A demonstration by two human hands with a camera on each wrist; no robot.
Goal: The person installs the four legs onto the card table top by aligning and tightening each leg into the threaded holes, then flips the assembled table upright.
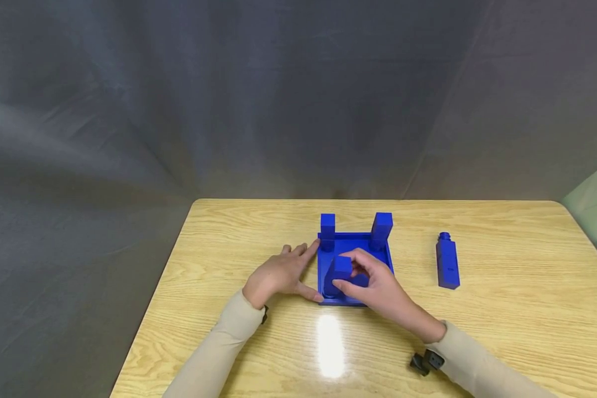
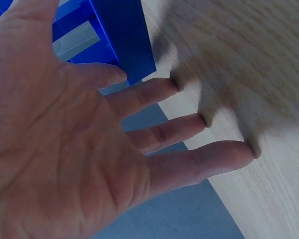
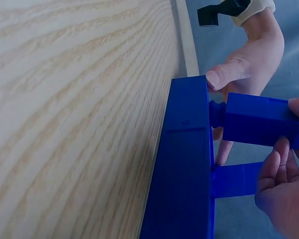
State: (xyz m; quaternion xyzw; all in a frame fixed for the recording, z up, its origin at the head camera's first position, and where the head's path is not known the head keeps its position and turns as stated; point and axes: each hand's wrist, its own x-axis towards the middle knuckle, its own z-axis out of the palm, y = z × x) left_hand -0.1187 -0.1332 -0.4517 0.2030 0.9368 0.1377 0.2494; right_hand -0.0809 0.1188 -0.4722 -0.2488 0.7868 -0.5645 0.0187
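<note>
A square blue tabletop-like base (image 1: 352, 243) with a raised rim lies on the table. My right hand (image 1: 375, 279) pinches a square blue leg (image 1: 342, 266) between thumb and fingers at the base's near left corner. The leg stands up, slightly tilted; in the right wrist view the narrow neck of this leg (image 3: 259, 119) points at the base. My left hand (image 1: 281, 273) has its fingers spread along the base's left side, thumb at the near corner and index fingertip near the far one. Two similar legs, the left one (image 1: 328, 224) and the right one (image 1: 382, 224), stand at the far corners.
Another blue leg (image 1: 448, 265) with a threaded neck lies loose on the wooden table (image 1: 517, 309), right of the base. A dark grey curtain (image 1: 298, 110) hangs behind the table's far edge. Black wrist cameras (image 1: 428, 362) are strapped on over the sleeves.
</note>
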